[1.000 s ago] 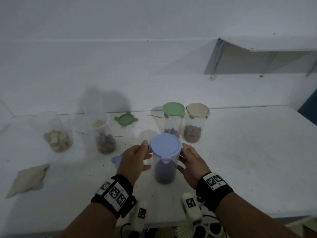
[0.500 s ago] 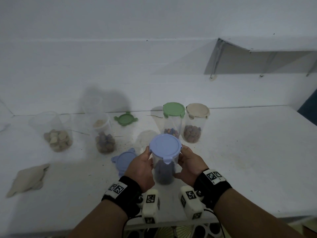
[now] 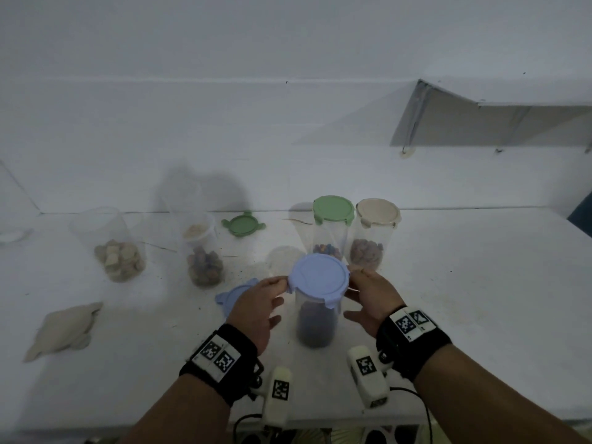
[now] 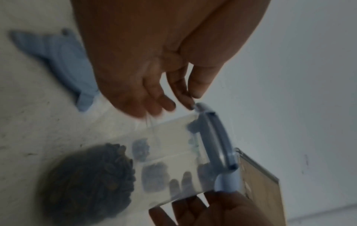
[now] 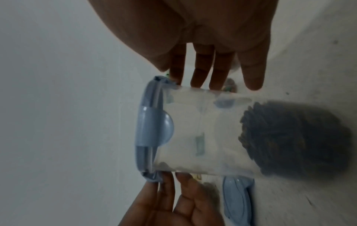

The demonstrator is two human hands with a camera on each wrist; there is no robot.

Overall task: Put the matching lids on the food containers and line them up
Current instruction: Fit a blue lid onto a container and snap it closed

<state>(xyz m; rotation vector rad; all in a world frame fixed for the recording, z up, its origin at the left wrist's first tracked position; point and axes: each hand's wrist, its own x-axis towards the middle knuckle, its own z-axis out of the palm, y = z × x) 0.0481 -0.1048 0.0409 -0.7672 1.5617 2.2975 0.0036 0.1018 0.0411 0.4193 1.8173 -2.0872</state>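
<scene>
the blue-lidded container (image 3: 316, 318) is stood upright on the worktop (image 3: 480, 283), near its front edge; the lid's side tabs are touched by the fingertips of the left hand (image 3: 256, 310) and right hand (image 3: 371, 298), fingers relaxed and apart; a spare blue lid (image 3: 229, 298) lies just beside the left hand

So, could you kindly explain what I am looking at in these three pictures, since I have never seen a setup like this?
There is no machine: a person wears three cameras, one on the head and one on each wrist, on black bands with printed markers. The head view looks down at a white table. The left hand and right hand touch the side tabs of a blue lid sitting on a clear container of dark food; the fingers look fairly straight. Behind stand two lidded containers, green and beige. To the left are open containers, a loose green lid, a second blue lid and a beige lid. The wrist views show the same container sideways.
</scene>
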